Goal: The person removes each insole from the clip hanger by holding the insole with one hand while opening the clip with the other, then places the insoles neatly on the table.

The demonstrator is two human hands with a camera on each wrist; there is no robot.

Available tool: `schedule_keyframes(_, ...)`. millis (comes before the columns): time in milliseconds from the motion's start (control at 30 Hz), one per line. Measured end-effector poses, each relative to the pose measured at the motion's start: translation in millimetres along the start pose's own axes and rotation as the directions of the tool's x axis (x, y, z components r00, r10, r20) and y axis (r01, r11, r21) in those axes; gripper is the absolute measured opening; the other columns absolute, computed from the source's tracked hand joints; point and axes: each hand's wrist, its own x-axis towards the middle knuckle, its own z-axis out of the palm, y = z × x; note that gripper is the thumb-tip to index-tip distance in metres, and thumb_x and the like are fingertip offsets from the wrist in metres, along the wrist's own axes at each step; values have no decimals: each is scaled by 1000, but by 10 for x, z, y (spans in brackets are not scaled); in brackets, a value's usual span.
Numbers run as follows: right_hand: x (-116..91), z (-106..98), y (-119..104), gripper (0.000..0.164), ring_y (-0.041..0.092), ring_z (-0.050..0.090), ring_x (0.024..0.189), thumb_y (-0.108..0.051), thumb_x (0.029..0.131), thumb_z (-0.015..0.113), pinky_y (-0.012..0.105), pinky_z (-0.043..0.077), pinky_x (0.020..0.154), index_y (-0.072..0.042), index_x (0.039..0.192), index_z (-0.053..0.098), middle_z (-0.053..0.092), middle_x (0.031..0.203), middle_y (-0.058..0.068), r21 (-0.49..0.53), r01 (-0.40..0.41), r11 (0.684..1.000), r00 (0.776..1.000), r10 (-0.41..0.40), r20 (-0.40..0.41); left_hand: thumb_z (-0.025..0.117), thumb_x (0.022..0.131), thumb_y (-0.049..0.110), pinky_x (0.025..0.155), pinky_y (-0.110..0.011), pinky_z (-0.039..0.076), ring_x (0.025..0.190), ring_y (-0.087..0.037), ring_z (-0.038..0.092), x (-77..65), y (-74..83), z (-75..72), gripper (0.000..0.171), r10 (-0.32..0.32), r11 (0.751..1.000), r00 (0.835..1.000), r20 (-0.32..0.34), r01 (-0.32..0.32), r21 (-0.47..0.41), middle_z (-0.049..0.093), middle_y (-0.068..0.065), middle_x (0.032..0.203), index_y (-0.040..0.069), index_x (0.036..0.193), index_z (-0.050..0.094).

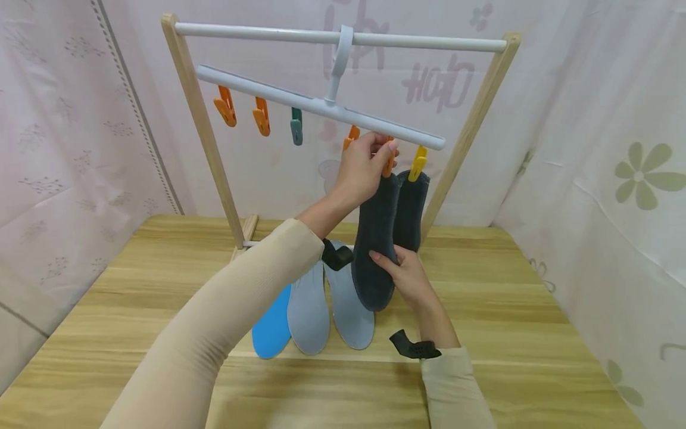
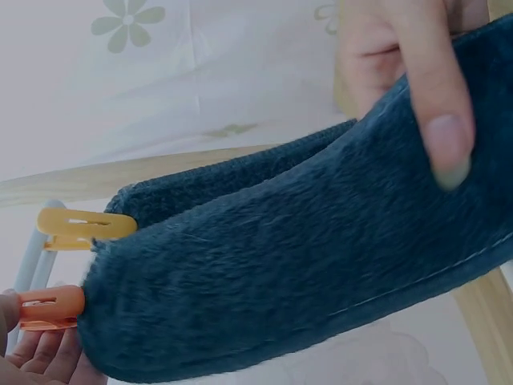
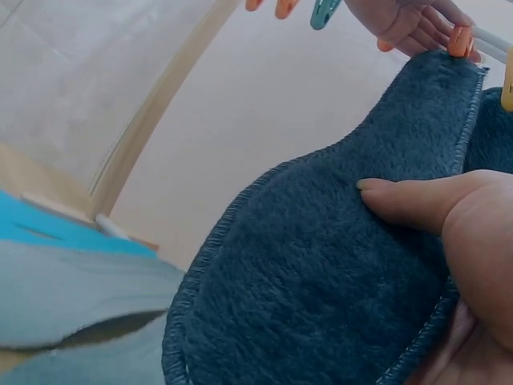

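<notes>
My left hand (image 1: 365, 165) pinches an orange clip (image 1: 388, 161) under the hanger bar, by the top end of a dark fuzzy insole (image 1: 376, 238). In the left wrist view, the orange clip (image 2: 52, 308) meets the insole's edge (image 2: 264, 281). Lower down, my right hand (image 1: 409, 275) grips that insole, its thumb (image 3: 417, 200) flat on the plush face. A second dark insole (image 1: 411, 208) hangs just behind from a yellow clip (image 1: 418, 164), partly covered by the first.
A white hanger (image 1: 321, 107) tilts down to the right on the rack's rail (image 1: 257, 32). Two orange clips (image 1: 261, 117) and a green clip (image 1: 297, 126) hang at left; another orange clip (image 1: 351, 137) is by my left hand. Grey insoles (image 1: 309, 313) and a blue insole (image 1: 271, 325) lie below.
</notes>
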Motion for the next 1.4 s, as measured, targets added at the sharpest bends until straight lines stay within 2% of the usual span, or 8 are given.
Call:
schedule_keyframes(233, -70, -61, 77, 39, 10, 71, 106, -26, 99, 67, 26, 59, 90, -2, 128, 68, 68, 129, 18, -88, 30, 996, 998, -25, 55, 55, 105, 28, 67, -22, 48, 89, -16, 64, 20, 23, -30, 27, -4, 1000, 1000, -4, 4, -17, 71, -11, 105, 5, 118, 64)
schedule_keyframes(433, -138, -115, 140, 44, 21, 73, 104, -26, 98, 68, 35, 63, 87, -1, 134, 62, 66, 129, 24, -91, -39, 995, 994, 48, 101, 56, 105, 28, 70, -22, 49, 88, -16, 63, 15, 10, -50, 27, -30, 999, 1000, -1, 30, -20, 71, -8, 104, 7, 118, 64)
schedule_keyframes(700, -158, -186, 217, 41, 14, 73, 92, -25, 97, 69, 30, 61, 81, 2, 128, 64, 71, 116, 20, -150, -97, 984, 987, 115, 115, 55, 105, 29, 78, -24, 55, 93, -15, 64, -6, -5, -87, 28, -44, 999, 999, 15, 45, -28, 70, -5, 105, 8, 121, 63)
schedule_keyframes(800, -158, -193, 264, 44, 13, 74, 91, -23, 98, 68, 30, 62, 80, 5, 131, 62, 72, 116, 19, -135, -129, 982, 979, 148, 137, 55, 105, 29, 78, -24, 55, 91, -15, 64, -17, -24, -87, 28, -37, 999, 999, 18, 38, -34, 70, -6, 103, 7, 120, 63)
schedule_keyframes(967, -149, -180, 363, 40, 13, 74, 85, -22, 98, 68, 30, 62, 75, 8, 125, 63, 75, 103, 11, -133, -166, 977, 973, 184, 141, 56, 105, 30, 74, -23, 52, 87, -16, 62, -24, -44, -80, 29, -47, 998, 999, 19, 48, -36, 70, -6, 102, 6, 121, 63)
schedule_keyframes(1067, -138, -182, 425, 38, 12, 74, 82, -23, 98, 68, 30, 61, 73, 6, 123, 64, 75, 101, 10, -175, -166, 970, 973, 190, 128, 56, 105, 30, 75, -23, 53, 89, -15, 63, -25, -41, -78, 31, -64, 997, 998, 21, 65, -35, 70, -6, 104, 7, 124, 62)
schedule_keyframes(1267, -118, -147, 531, 34, 10, 72, 75, -19, 98, 67, 27, 60, 68, 8, 118, 66, 75, 98, 17, -274, -119, 955, 982, 154, 112, 55, 105, 30, 76, -22, 55, 90, -15, 65, -31, -46, -68, 33, -65, 997, 998, 23, 66, -32, 71, -6, 106, 7, 127, 62)
schedule_keyframes(1400, -123, -101, 526, 29, 8, 68, 74, -22, 98, 67, 27, 56, 67, 5, 110, 70, 75, 93, 15, -418, -86, 904, 989, 129, 75, 56, 104, 31, 77, -24, 55, 90, -15, 67, -37, -50, -68, 34, -64, 997, 998, 22, 65, -51, 72, -8, 107, 7, 128, 62)
